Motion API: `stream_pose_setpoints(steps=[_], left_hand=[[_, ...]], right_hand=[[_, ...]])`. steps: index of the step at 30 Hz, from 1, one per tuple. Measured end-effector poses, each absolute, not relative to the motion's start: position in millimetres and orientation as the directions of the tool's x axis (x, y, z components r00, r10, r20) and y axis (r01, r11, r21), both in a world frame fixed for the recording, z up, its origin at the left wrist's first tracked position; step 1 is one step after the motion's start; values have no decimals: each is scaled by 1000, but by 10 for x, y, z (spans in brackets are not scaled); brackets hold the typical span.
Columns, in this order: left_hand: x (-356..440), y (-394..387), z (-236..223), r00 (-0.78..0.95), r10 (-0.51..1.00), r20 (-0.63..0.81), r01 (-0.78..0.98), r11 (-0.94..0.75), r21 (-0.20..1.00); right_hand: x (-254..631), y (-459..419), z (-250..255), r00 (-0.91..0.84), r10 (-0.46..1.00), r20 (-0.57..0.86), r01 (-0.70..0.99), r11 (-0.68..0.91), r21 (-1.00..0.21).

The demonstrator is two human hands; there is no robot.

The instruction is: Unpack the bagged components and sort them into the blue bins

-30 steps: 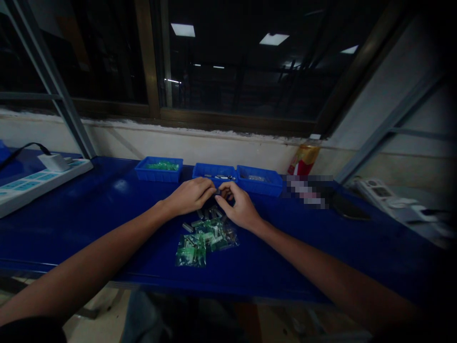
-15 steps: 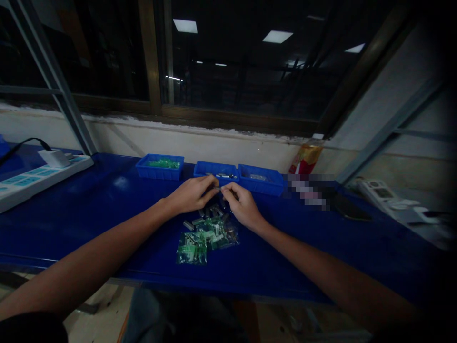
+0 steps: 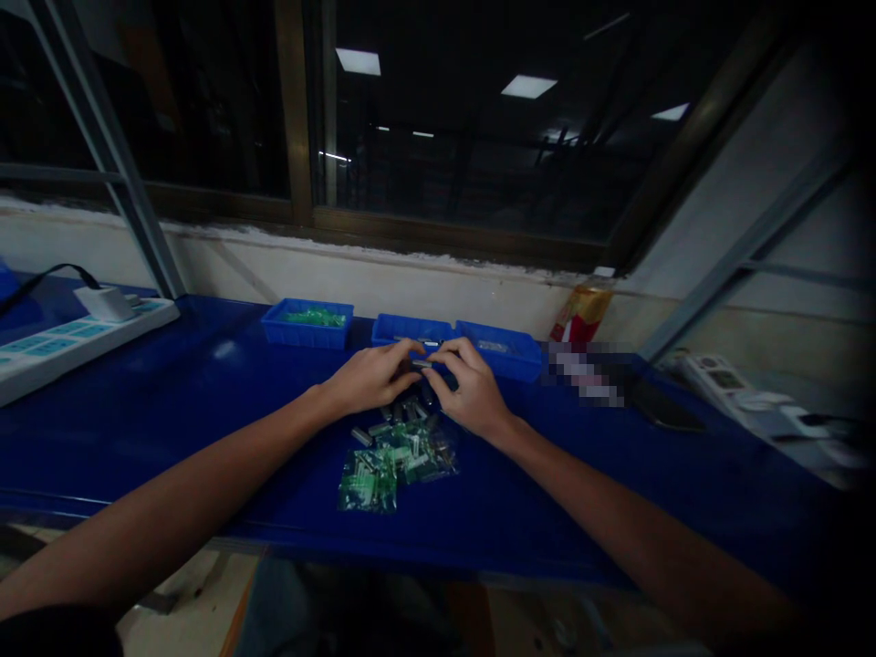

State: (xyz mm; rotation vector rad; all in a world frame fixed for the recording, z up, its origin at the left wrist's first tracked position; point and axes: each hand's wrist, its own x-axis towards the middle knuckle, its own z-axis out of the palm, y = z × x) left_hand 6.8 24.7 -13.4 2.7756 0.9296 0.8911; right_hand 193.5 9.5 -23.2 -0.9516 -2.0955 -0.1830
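Observation:
A small silvery metal cylinder (image 3: 422, 364) is pinched between my two hands, above the blue table. My left hand (image 3: 373, 376) grips its left end with thumb and fingers. At its right end, my right hand (image 3: 472, 388) holds it between thumb and forefinger. Beneath the hands lie several loose metal cylinders (image 3: 362, 436). Clear bags with green print (image 3: 368, 481) lie in front of them, with small parts inside. Just behind the fingers stands a blue bin (image 3: 393, 328) holding metal pieces; the hands partly hide it.
To the left is a blue bin with green bags (image 3: 307, 336); another blue bin (image 3: 524, 358) stands right of centre. A white power strip (image 3: 41, 351) lies far left. A red and yellow packet (image 3: 580, 315) leans by the wall, near a dark phone (image 3: 663, 408).
Both hands have opened their fingers a little around the cylinder, which shows more plainly between them. The view has tilted slightly. The bags and bins stay in place.

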Motion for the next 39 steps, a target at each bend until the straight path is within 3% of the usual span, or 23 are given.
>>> stream_pose_setpoints(steps=[10,17,24,31,39], left_hand=[[73,256,-127,596,614,518,636,-754,162],[56,261,-107,616,659,431,671,-726,152],[32,299,-147,667,627,402,598,-773,213],[41,299,-181,650,661,375,653,-738,169],[38,310,-165,665,672,326,650,-736,190]], right_hand=[[1884,41,-235,-372,594,713,695,688,-210],[1917,97,-252,-482,553,679,690,718,-96],[1944,169,-339,-425,634,646,723,667,-179],[1929,180,-356,-422,676,605,717,657,-233],[1917,147,-348,-478,640,601,703,689,-175]])
